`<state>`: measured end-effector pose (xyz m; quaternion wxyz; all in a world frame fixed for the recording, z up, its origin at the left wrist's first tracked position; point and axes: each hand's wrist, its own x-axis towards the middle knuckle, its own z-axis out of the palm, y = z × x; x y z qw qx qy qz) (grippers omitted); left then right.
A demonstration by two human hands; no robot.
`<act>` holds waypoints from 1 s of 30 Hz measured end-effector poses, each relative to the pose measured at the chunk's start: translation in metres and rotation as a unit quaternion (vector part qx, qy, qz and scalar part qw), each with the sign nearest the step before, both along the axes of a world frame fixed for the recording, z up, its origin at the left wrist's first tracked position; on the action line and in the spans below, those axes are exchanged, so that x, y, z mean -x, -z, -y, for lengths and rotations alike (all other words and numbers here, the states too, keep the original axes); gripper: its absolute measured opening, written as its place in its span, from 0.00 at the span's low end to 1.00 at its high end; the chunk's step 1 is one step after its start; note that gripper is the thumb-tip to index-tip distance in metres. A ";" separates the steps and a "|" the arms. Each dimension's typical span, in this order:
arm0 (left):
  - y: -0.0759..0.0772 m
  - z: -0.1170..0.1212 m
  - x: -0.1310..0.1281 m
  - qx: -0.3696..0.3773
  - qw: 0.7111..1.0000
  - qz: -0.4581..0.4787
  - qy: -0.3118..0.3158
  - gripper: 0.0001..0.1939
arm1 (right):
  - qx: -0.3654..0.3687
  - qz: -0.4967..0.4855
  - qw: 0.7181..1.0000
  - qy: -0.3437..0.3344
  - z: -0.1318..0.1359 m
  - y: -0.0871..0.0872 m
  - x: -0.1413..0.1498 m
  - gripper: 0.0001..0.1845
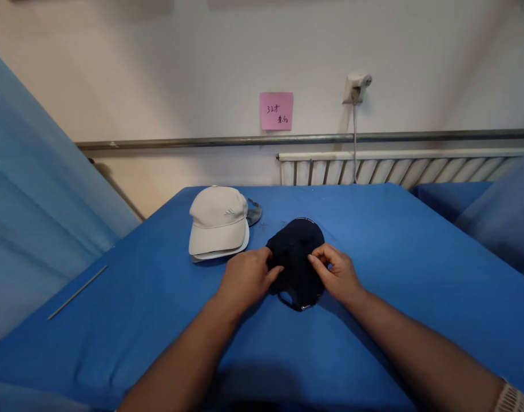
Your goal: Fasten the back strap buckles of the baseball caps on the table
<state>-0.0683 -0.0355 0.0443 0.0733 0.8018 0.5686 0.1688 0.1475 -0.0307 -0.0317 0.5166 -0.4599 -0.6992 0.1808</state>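
Observation:
A dark navy baseball cap (295,252) is on the blue-covered table in front of me, its brim pointing away and its strap opening toward me. My left hand (250,274) grips the cap's left side, thumb on top and fingers partly hidden beneath the edge. On the opposite side, my right hand (336,272) pinches the fabric between thumb and index finger. To the left of it, a cream baseball cap (218,214) rests on top of at least one other pale cap, whose brim shows below. A grey strap piece (254,212) sticks out behind that stack.
The blue table cover (159,320) spreads out on all sides. A thin stick (77,292) lies at the left. Blue curtains (26,200) hang on both sides. Behind are a metal rail (202,141), a radiator (399,166), a pink note (276,111) and a socket with a plug (355,90).

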 end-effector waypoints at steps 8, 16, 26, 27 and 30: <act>-0.007 -0.008 0.018 0.142 0.975 0.148 0.090 0.10 | -0.009 -0.009 1.000 0.008 0.000 -0.001 -0.001 0.09; -0.016 -0.017 0.037 0.256 0.916 0.270 0.151 0.13 | -0.017 -0.004 1.000 -0.013 0.004 -0.003 0.001 0.09; -0.015 -0.019 0.040 0.267 0.908 0.277 0.165 0.14 | -0.025 -0.023 0.999 -0.025 0.004 -0.003 0.002 0.08; -0.015 -0.018 0.039 0.251 0.916 0.271 0.158 0.15 | -0.025 -0.022 0.999 -0.026 0.004 -0.003 0.002 0.08; -0.016 -0.010 0.030 0.121 0.958 0.232 0.115 0.14 | -0.019 -0.015 0.999 -0.030 0.004 -0.002 0.003 0.08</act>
